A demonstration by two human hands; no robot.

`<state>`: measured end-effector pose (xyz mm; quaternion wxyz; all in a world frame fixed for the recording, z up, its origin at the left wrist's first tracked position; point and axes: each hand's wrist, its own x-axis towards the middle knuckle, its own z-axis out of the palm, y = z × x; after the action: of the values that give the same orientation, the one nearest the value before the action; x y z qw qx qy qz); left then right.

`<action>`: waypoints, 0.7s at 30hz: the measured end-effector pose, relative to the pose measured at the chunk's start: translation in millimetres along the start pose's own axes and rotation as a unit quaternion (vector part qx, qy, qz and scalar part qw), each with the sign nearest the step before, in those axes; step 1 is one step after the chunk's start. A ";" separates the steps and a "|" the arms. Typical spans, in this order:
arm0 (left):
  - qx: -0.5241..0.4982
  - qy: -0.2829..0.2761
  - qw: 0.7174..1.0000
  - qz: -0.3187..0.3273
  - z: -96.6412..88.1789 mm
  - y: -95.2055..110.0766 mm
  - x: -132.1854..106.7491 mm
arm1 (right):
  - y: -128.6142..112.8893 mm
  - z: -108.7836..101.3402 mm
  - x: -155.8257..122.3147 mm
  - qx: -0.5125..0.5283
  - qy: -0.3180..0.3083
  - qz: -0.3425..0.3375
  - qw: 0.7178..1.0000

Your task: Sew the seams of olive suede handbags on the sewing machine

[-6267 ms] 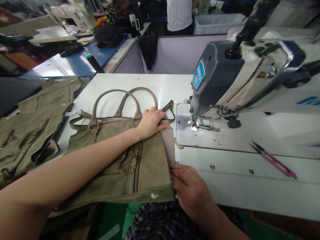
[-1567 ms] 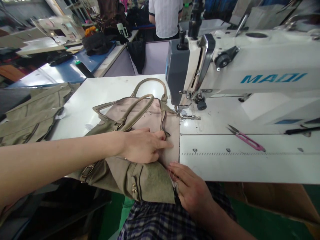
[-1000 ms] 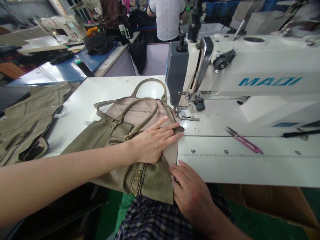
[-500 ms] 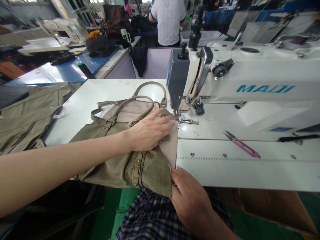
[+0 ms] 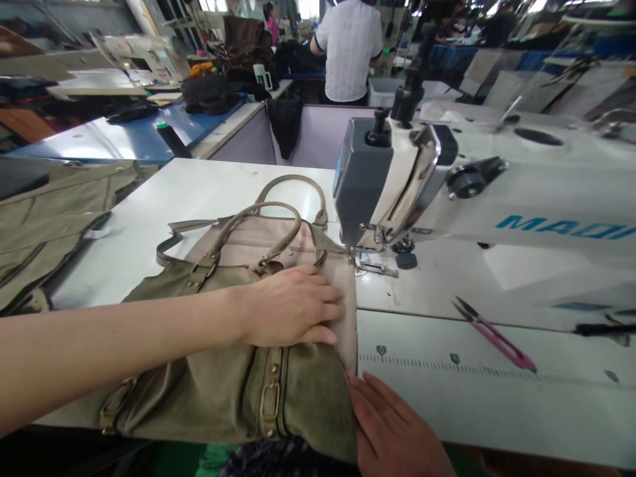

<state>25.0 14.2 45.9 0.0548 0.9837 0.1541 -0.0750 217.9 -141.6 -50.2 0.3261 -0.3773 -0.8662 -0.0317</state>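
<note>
An olive-green handbag [image 5: 209, 391] with two rolled handles, brass buckles and a pinkish-beige lining [image 5: 346, 331] lies on the white sewing table. The lining's right edge runs up to the presser foot [image 5: 352, 255] of the sewing machine [image 5: 392, 185], where a corner of olive fabric also reaches the needle area. My left hand [image 5: 298, 306] lies flat on the bag below the handles, fingers stretched towards the lining's edge. Lower down, my right hand [image 5: 392, 424] holds the bag's near right edge; its thumb is mostly hidden.
Pink-handled thread snips [image 5: 497, 338] lie right of the bag, beyond a printed ruler scale [image 5: 417, 361]. More olive bag pieces [image 5: 54, 225] rest at the left. A dark thread cone [image 5: 171, 139] stands at the table's far left corner. A person in a white shirt [image 5: 352, 53] is further back.
My left hand has slid towards me over the bag, away from the needle, its fingers less spread. My right hand stays at the bag's edge. The view has shifted and come closer.
</note>
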 end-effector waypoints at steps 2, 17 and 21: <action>-0.010 -0.018 1.000 -0.001 -4.2 -8.8 0.7 | 6.2 1.4 6.0 -0.006 -0.010 -0.012 1.000; 0.011 -0.094 0.995 0.021 -42.1 -61.0 11.4 | 55.0 -1.5 53.4 -0.018 -0.070 -0.051 0.996; 0.089 -0.102 0.990 0.041 -61.4 -59.4 15.9 | 69.2 4.5 60.6 -0.030 -0.093 -0.055 0.994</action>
<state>29.4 83.1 98.6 -0.0147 0.9773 0.1003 -0.1860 231.6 -52.5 -31.3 0.2303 -0.3398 -0.9110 -0.0406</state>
